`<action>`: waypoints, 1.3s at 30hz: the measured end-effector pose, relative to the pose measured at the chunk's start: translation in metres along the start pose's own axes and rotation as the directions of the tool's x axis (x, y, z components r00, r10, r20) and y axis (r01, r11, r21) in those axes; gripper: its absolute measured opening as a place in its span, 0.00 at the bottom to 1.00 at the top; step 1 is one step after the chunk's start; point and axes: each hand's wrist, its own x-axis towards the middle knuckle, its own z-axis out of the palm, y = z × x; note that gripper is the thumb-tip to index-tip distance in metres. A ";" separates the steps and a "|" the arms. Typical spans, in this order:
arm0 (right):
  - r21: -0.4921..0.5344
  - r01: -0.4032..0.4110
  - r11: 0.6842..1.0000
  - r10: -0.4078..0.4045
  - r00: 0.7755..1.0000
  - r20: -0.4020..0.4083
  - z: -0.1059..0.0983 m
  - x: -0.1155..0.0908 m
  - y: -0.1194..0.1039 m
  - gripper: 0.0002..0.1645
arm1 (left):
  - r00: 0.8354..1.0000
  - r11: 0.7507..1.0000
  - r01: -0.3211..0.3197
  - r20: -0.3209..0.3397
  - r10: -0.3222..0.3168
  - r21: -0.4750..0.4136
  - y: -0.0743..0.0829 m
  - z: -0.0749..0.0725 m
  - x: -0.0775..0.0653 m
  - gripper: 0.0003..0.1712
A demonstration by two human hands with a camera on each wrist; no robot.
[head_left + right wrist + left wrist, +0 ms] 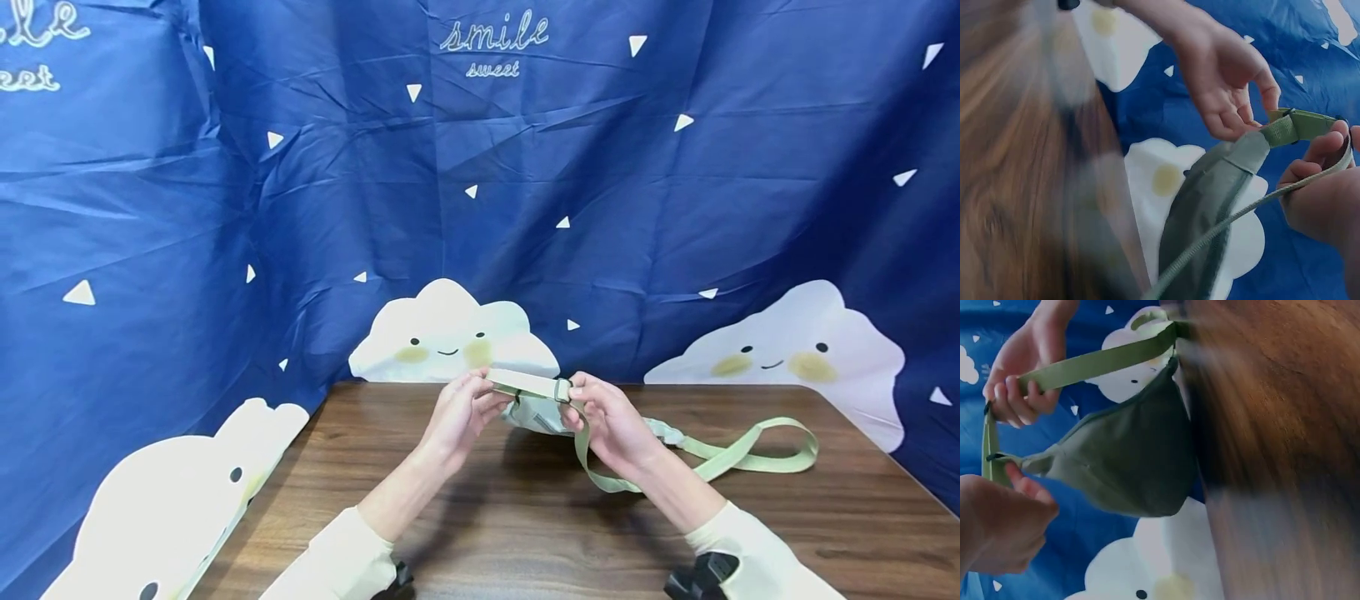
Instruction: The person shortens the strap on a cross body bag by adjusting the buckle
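Note:
A small grey-green sling bag with a pale green webbing strap hangs below my hands, partly hidden by them in the head view. Between finger and thumb, my left hand pinches the strap end close to the bag's narrow corner. My right hand grips the strap beside a dark slider buckle. A short, doubled stretch of strap runs between both hands. From the right hand, the long part of the strap leads back to the bag's far end.
The brown wooden table lies beneath the hands, and a loop of strap reaches to the right above it. Behind and at the left hangs a blue curtain with white clouds and triangles. Dark devices sit at both wrists.

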 end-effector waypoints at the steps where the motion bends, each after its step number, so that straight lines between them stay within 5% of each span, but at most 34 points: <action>1: -0.041 -0.002 0.999 0.001 1.000 -0.017 0.000 -0.001 0.000 0.06 | 0.999 0.999 0.038 0.010 -0.038 -0.001 -0.001 0.000 0.000 0.15; 3: -0.131 -0.004 0.991 -0.002 0.999 -0.046 0.000 -0.002 0.001 0.06 | 0.995 0.993 0.088 0.032 -0.091 0.082 -0.001 -0.001 -0.001 0.17; 5: -0.208 -0.005 0.978 -0.008 0.998 -0.061 -0.001 -0.004 0.002 0.09 | 0.992 0.955 0.074 0.081 -0.101 0.288 0.000 -0.001 -0.005 0.20; 6: -0.238 -0.002 0.971 -0.014 0.998 -0.064 0.000 -0.005 0.003 0.10 | 0.990 0.914 0.031 0.116 -0.085 0.405 0.001 0.000 -0.008 0.23; 8: -0.291 0.015 0.957 -0.032 0.998 -0.055 0.000 -0.006 0.004 0.12 | 0.976 0.778 -0.140 0.217 0.004 0.612 0.002 0.005 -0.013 0.28; 10: -0.325 0.043 0.945 -0.054 0.998 -0.026 0.001 -0.006 0.005 0.12 | 0.929 0.598 -0.354 0.347 0.132 0.719 0.003 0.012 -0.017 0.31; 13: -0.353 0.070 0.933 -0.065 0.998 0.027 0.004 -0.005 0.007 0.11 | 0.808 0.387 -0.588 0.500 0.311 0.710 0.004 0.022 -0.020 0.29; 15: -0.364 0.077 0.928 -0.058 0.996 0.062 0.005 -0.004 0.007 0.10 | 0.745 0.312 -0.661 0.548 0.380 0.683 0.005 0.027 -0.022 0.25; 17: -0.382 0.066 0.922 -0.034 0.995 0.090 0.005 -0.005 0.006 0.10 | 0.714 0.272 -0.689 0.563 0.416 0.672 0.006 0.029 -0.022 0.21; 19: -0.404 0.062 0.913 -0.014 0.992 0.122 0.003 -0.005 0.003 0.11 | 0.702 0.256 -0.696 0.561 0.439 0.671 0.006 0.029 -0.023 0.19; 23: -0.430 0.013 0.903 0.052 0.989 0.140 -0.002 -0.007 -0.004 0.13 | 0.703 0.263 -0.692 0.545 0.457 0.672 0.008 0.025 -0.023 0.17; 32: -0.480 -0.117 0.870 0.154 0.987 0.038 -0.004 -0.010 -0.009 0.16 | 0.702 0.290 -0.706 0.586 0.405 0.646 0.010 0.023 -0.023 0.18; 35: -0.465 -0.096 0.880 0.149 0.986 0.077 -0.001 -0.008 -0.006 0.15 | 0.703 0.299 -0.708 0.595 0.390 0.640 0.008 0.024 -0.023 0.17; 39: -0.418 -0.017 0.908 0.104 0.977 0.184 -0.001 -0.006 0.000 0.14 | 0.712 0.341 -0.701 0.589 0.383 0.626 0.021 0.036 -0.033 0.17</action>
